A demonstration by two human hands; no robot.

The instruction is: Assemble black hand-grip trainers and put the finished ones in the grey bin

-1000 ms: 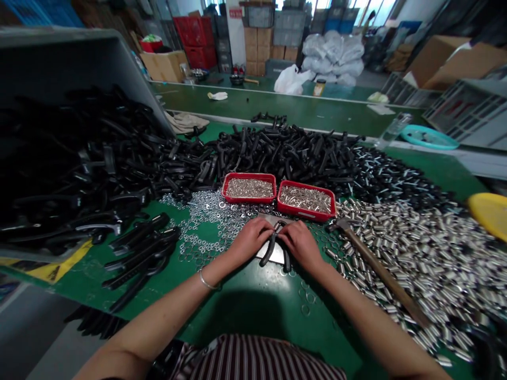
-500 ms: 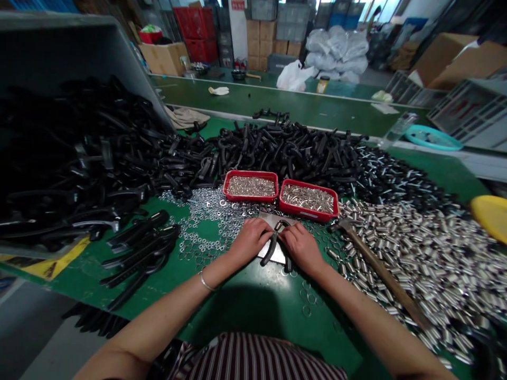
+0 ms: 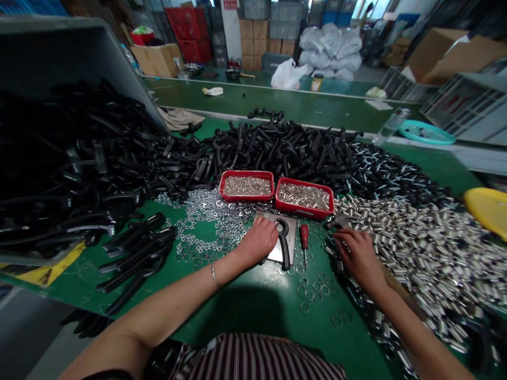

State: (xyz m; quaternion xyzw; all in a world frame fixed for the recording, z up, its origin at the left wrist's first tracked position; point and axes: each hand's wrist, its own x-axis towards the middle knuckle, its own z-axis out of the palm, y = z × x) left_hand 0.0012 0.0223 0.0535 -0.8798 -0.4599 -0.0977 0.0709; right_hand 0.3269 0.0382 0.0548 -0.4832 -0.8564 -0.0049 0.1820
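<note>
My left hand sits on the near-left corner of the metal plate, fingers bent down and clamped on one leg of the black forked part, which lies flat on the plate with its hooked end pointing away from me. My right hand is well to the right of the plate, palm down on the hammer, fingers curled over the wooden shaft just behind the head; I cannot tell whether they close fully underneath. A red-handled screwdriver lies just beside the plate's right edge, between the plate and the hammer head. Just beyond the plate stand two red trays side by side, filled with small silver pieces. Loose washers are scattered over the green surface to the plate's left and near side, a broad spread of metal sleeves lies to its right, and a heap of black parts rises to its far left.
</note>
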